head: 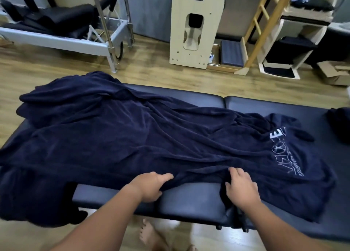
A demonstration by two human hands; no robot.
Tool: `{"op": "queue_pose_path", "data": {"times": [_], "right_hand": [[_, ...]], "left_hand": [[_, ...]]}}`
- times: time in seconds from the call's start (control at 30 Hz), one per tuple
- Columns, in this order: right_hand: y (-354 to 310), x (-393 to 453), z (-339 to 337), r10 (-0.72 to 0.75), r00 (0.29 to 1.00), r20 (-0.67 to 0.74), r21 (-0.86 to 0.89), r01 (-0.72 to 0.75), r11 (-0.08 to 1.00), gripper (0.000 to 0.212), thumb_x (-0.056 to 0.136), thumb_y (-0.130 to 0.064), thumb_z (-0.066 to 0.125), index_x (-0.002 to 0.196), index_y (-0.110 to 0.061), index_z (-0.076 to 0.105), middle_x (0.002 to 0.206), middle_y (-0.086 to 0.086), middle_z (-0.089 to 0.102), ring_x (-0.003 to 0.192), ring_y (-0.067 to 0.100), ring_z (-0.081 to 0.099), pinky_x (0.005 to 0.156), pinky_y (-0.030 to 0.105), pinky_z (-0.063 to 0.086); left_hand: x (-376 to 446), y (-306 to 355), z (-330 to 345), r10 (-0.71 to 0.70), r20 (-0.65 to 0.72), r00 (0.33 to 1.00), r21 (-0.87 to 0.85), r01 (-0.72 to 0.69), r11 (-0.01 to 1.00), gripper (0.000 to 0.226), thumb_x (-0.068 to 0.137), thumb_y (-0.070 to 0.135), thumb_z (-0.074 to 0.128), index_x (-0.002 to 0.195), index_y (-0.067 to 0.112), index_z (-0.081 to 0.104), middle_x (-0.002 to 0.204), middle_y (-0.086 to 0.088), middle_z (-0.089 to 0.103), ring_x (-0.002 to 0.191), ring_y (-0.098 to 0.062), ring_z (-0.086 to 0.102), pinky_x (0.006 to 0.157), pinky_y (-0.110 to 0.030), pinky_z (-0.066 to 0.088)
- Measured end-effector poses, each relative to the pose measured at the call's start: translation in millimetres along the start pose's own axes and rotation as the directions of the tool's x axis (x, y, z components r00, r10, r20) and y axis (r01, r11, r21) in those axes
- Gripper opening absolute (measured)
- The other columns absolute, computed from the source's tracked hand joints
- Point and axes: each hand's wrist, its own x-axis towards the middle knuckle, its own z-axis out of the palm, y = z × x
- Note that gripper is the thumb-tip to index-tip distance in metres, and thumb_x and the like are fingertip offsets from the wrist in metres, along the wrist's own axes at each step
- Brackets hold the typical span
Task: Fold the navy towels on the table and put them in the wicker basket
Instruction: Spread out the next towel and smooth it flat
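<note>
A large navy towel (132,137) lies spread and wrinkled across the dark padded table (189,201), its left end hanging over the table's edge. White printed lettering shows near its right end. My left hand (151,186) grips the towel's near edge at the middle. About a hand's width to the right, my right hand (240,188) holds the same near edge with curled fingers. More navy cloth (339,125) lies bunched at the table's far right. No wicker basket is in view.
Beyond the table is a wooden floor with exercise frames: a metal reformer (75,32) at back left, a pale wooden board (195,27) in the middle, a wooden ladder unit (265,28) at back right. A cardboard box (335,72) sits at far right. Bare feet stand below the table.
</note>
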Motion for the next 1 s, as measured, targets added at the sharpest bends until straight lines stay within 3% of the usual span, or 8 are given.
{"op": "queue_pose_path", "data": {"times": [0.17, 0.23, 0.33, 0.47, 0.67, 0.8, 0.9, 1.0], "right_hand": [[22, -6, -6, -0.108, 0.994, -0.003, -0.001, 0.108, 0.994, 0.070, 0.089, -0.036, 0.062, 0.151, -0.032, 0.029, 0.146, 0.003, 0.030, 0.125, 0.029, 0.045, 0.095, 0.044, 0.048], [26, -11, -5, -0.141, 0.990, -0.024, -0.089, 0.139, 0.986, 0.073, 0.086, -0.034, 0.062, 0.151, -0.038, 0.028, 0.155, 0.005, 0.021, 0.125, 0.032, 0.040, 0.095, 0.044, 0.046], [36, -27, 9, -0.157, 0.985, -0.075, -0.136, 0.146, 0.980, 0.056, 0.085, -0.034, 0.064, 0.137, -0.029, 0.041, 0.144, 0.005, 0.034, 0.113, 0.033, 0.049, 0.086, 0.045, 0.048], [58, -46, 34, -0.063, 0.989, -0.136, 0.018, 0.066, 0.998, 0.043, 0.074, -0.014, 0.071, 0.108, -0.015, 0.045, 0.104, 0.009, 0.050, 0.084, 0.035, 0.059, 0.062, 0.043, 0.048], [89, -55, 46, 0.160, 0.972, -0.173, 0.294, -0.104, 0.950, 0.041, 0.076, 0.007, 0.068, 0.103, -0.008, 0.042, 0.113, 0.020, 0.042, 0.080, 0.044, 0.057, 0.062, 0.040, 0.042], [106, -56, 41, 0.196, 0.974, -0.115, 0.068, -0.189, 0.980, 0.022, 0.102, -0.036, 0.050, 0.120, -0.025, 0.045, 0.121, 0.003, 0.051, 0.114, 0.029, 0.049, 0.084, 0.043, 0.046], [112, -55, 36, 0.181, 0.976, -0.119, -0.028, -0.186, 0.982, 0.012, 0.103, -0.029, 0.042, 0.111, -0.033, 0.051, 0.114, -0.004, 0.053, 0.109, 0.025, 0.047, 0.084, 0.041, 0.039], [112, -51, 31, 0.144, 0.983, -0.114, -0.167, -0.162, 0.973, 0.024, 0.097, -0.014, 0.042, 0.111, -0.030, 0.054, 0.117, -0.005, 0.055, 0.112, 0.023, 0.048, 0.086, 0.039, 0.041]], "left_hand": [[-15, 46, 19, 0.057, 0.096, 0.994, 0.158, -0.072, 0.985, 0.052, 0.085, 0.008, 0.051, 0.131, 0.031, 0.052, 0.119, -0.004, 0.064, 0.107, -0.028, 0.061, 0.073, -0.037, 0.041], [-27, 51, 34, -0.005, 0.115, 0.993, 0.190, -0.017, 0.982, 0.041, 0.085, 0.013, 0.054, 0.123, 0.030, 0.053, 0.118, -0.003, 0.063, 0.105, -0.028, 0.061, 0.075, -0.038, 0.045], [-44, 57, 50, -0.118, 0.049, 0.992, 0.181, 0.107, 0.978, 0.028, 0.083, 0.012, 0.050, 0.106, 0.027, 0.043, 0.105, -0.004, 0.063, 0.094, -0.031, 0.063, 0.075, -0.043, 0.052], [-55, 67, 61, -0.162, 0.011, 0.987, 0.203, 0.156, 0.967, 0.030, 0.083, 0.011, 0.049, 0.109, 0.024, 0.039, 0.098, -0.003, 0.058, 0.088, -0.031, 0.062, 0.072, -0.042, 0.050], [-51, 79, 55, -0.168, -0.014, 0.986, 0.253, 0.166, 0.953, 0.029, 0.087, 0.006, 0.043, 0.112, 0.019, 0.047, 0.110, -0.005, 0.059, 0.100, -0.030, 0.062, 0.070, -0.038, 0.044], [-39, 82, 54, -0.119, -0.067, 0.991, 0.222, 0.131, 0.966, 0.025, 0.086, 0.000, 0.044, 0.102, 0.016, 0.054, 0.104, -0.002, 0.045, 0.097, -0.025, 0.052, 0.073, -0.036, 0.044], [-32, 93, 52, -0.088, -0.049, 0.995, 0.225, 0.097, 0.970, 0.025, 0.087, 0.001, 0.043, 0.105, 0.018, 0.050, 0.108, -0.005, 0.055, 0.093, -0.026, 0.055, 0.073, -0.036, 0.043], [-22, 95, 57, -0.046, -0.017, 0.999, 0.225, 0.049, 0.973, 0.026, 0.091, 0.002, 0.041, 0.110, 0.017, 0.051, 0.102, -0.003, 0.053, 0.095, -0.028, 0.059, 0.075, -0.039, 0.048]]}}
